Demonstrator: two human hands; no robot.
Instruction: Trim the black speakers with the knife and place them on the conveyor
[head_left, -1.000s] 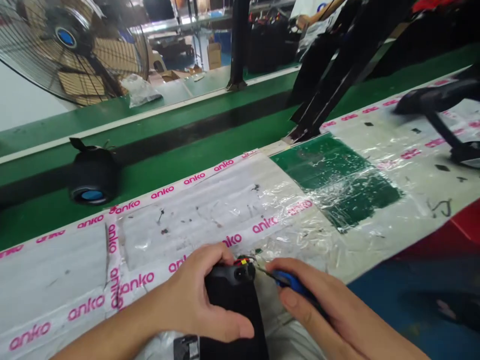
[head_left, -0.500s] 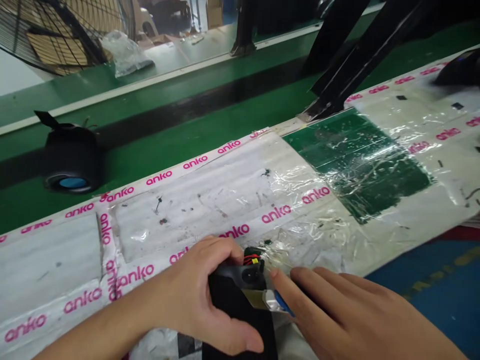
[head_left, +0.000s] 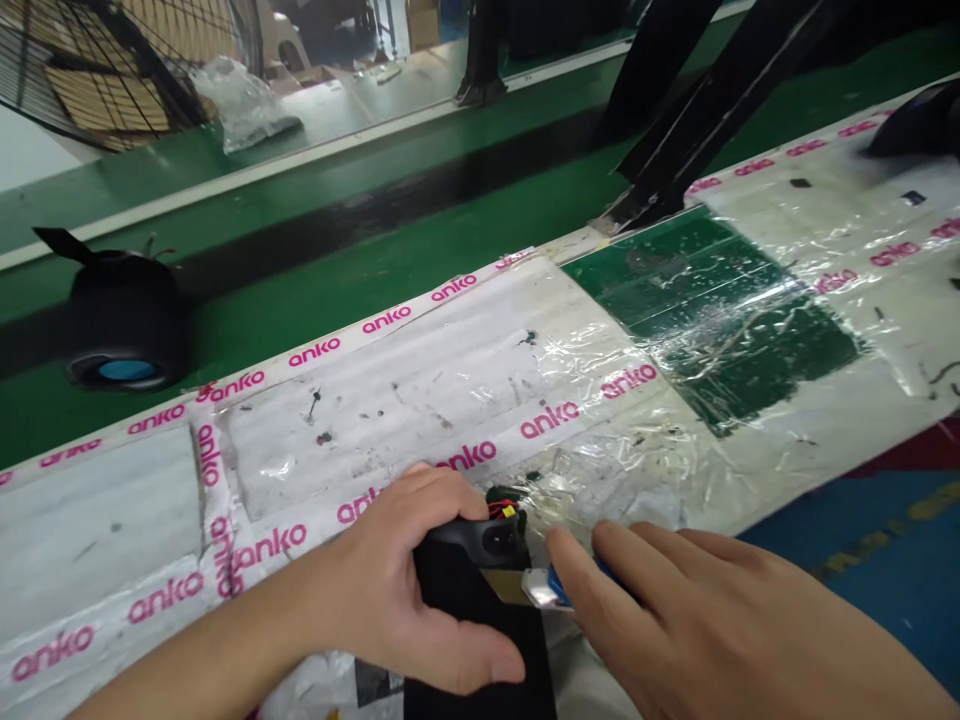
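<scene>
My left hand point(head_left: 397, 590) is wrapped round a black cylindrical unit point(head_left: 480, 620) lying at the near edge of the bench. Red and yellow wires point(head_left: 504, 508) stick out of its far end. My right hand point(head_left: 697, 625) lies just right of it, fingers closed over a blue-handled tool point(head_left: 559, 592) whose metal tip rests against the unit's side. Most of the tool is hidden under my fingers.
The bench top point(head_left: 420, 390) is white sheet held by clear film and pink "anko" tape. Behind it runs a green conveyor belt point(head_left: 315, 290) carrying another black round unit point(head_left: 124, 325). Black stand legs point(head_left: 697, 110) rise at the back right; a fan point(head_left: 112, 60) stands far left.
The view tipped down and right. My right hand turned over, bringing the tool's metal tip from the wired end onto the unit's side. The unit on the belt drifted left.
</scene>
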